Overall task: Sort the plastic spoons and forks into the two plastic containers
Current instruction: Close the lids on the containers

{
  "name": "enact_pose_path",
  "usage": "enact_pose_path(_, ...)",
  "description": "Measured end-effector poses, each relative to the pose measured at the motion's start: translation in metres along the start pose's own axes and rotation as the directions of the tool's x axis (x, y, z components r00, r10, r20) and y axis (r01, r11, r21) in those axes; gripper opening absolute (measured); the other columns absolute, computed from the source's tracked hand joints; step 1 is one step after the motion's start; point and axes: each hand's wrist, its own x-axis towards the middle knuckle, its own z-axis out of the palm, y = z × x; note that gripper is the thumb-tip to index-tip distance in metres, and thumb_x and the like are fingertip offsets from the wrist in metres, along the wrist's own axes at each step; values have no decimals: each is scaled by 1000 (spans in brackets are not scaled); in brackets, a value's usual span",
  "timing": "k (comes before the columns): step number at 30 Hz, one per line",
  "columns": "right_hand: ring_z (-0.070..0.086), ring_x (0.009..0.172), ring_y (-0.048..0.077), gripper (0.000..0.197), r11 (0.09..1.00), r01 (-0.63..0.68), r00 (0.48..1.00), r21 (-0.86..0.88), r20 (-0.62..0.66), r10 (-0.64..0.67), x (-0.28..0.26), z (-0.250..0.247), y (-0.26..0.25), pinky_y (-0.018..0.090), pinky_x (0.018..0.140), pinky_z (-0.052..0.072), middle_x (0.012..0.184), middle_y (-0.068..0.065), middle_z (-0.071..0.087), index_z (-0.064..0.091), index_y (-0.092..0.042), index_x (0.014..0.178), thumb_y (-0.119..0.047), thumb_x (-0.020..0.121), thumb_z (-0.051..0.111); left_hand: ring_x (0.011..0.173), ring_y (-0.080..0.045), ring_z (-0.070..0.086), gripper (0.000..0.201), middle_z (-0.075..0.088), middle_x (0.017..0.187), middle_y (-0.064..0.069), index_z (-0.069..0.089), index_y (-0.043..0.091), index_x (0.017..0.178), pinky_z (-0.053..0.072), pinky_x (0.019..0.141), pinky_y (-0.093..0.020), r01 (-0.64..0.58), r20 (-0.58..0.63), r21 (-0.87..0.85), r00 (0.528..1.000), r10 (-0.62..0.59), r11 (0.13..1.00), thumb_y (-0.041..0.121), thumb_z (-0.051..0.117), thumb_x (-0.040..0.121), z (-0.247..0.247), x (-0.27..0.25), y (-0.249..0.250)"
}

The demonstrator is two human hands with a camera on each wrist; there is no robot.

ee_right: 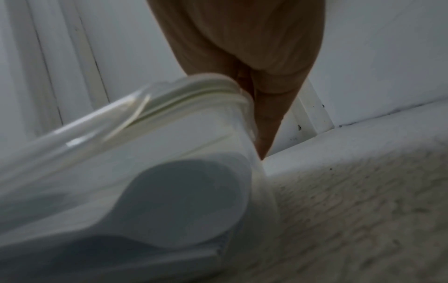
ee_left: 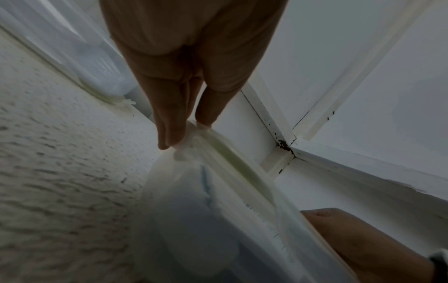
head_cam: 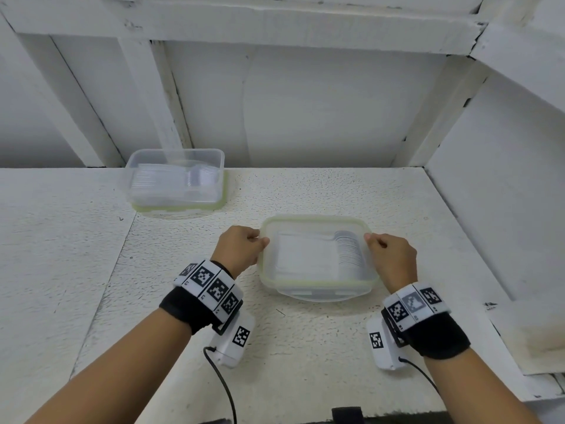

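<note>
A clear plastic container (head_cam: 318, 284) with a pale green rim stands on the white shelf in front of me, and a row of stacked clear spoons (head_cam: 348, 252) shows inside. My left hand (head_cam: 260, 240) pinches its left edge. My right hand (head_cam: 371, 240) pinches its right edge. In the left wrist view, my fingers (ee_left: 174, 122) close on the green rim (ee_left: 237, 164). In the right wrist view, my fingers (ee_right: 266, 114) grip the container's corner (ee_right: 194, 107) above a spoon bowl (ee_right: 189, 201). A second clear container (head_cam: 134, 179) at the back left holds clear forks (head_cam: 183, 179).
The far container rests on a green-edged lid (head_cam: 180, 208). White walls and beams enclose the shelf at the back and on the right. The rough white shelf surface (head_cam: 275, 347) runs between my forearms, and its front edge is at the bottom.
</note>
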Motion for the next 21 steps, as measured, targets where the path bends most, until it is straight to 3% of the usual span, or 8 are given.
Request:
enact_pose_path(3, 53, 83, 21, 34, 1000, -7, 1000, 16, 2, 7, 0, 1, 1, 22, 73, 34, 100, 15, 68, 67, 2, 105, -25, 97, 48, 90, -25, 67, 38, 68, 106, -12, 59, 2, 123, 54, 87, -42, -10, -2, -11, 1000, 10, 1000, 19, 60, 89, 2, 0, -3)
enact_pose_path(6, 57, 100, 24, 34, 999, -14, 1000, 46, 18, 13, 2, -1, 4, 23, 80, 37, 113, 14, 65, 63, -2, 116, -26, 96, 50, 92, -24, 66, 40, 67, 111, -11, 56, 2, 125, 54, 87, -41, -3, 22, -26, 1000, 3, 1000, 21, 60, 90, 0, 1, -5)
enact_pose_path(9, 54, 103, 21, 33, 1000, 11, 993, 0, 118, -11, 8, -7, 2, 25, 82, 38, 120, 12, 61, 57, -4, 120, -26, 96, 49, 107, -22, 59, 43, 60, 122, -9, 50, 7, 130, 46, 93, -30, -90, 44, 241, 996, 82, 966, 25, 56, 92, -1, 0, 0)
enact_pose_path(11, 49, 118, 22, 36, 992, 93, 973, -90, 218, -72, 16, -11, -2, 30, 94, 38, 133, 11, 50, 48, -6, 131, -20, 97, 47, 124, -21, 45, 49, 47, 136, -8, 41, 10, 138, 34, 101, -28, -256, 52, 417, 965, 258, 872, 24, 54, 92, 0, -5, 6)
enact_pose_path(14, 33, 135, 20, 46, 903, 370, 880, -219, 394, -265, 30, -13, -18, 27, 110, 23, 147, 9, 33, 38, -10, 141, -16, 96, 47, 137, -19, 29, 60, 31, 148, -4, 37, 15, 141, 19, 115, -34, -512, 249, 504, 857, 451, 696, 39, 56, 90, 7, -20, 16)
enact_pose_path(16, 31, 136, 18, 50, 817, 513, 779, -265, 543, -313, 38, -9, -35, 26, 110, 21, 149, 5, 33, 36, -13, 142, -28, 96, 49, 142, -17, 16, 77, 18, 155, -1, 31, 20, 145, 8, 118, -40, -579, 432, 584, 815, 386, 568, 57, 56, 82, 18, -32, 18)
enact_pose_path(18, 31, 136, 16, 58, 776, 561, 708, -290, 654, -267, 45, -4, -52, 27, 110, 22, 150, 1, 32, 34, -16, 144, -39, 93, 51, 145, -18, 4, 92, 5, 158, -1, 18, 21, 148, 3, 118, -40, -585, 497, 643, 809, 312, 494, 62, 58, 77, 28, -39, 16)
enact_pose_path(21, 33, 135, 16, 64, 737, 595, 652, -322, 729, -209, 54, 1, -68, 27, 108, 24, 149, -1, 34, 35, -19, 143, -47, 89, 54, 145, -18, -2, 93, -2, 158, 0, 10, 22, 149, 0, 116, -38, -564, 469, 671, 826, 314, 481, 59, 58, 79, 34, -41, 13)
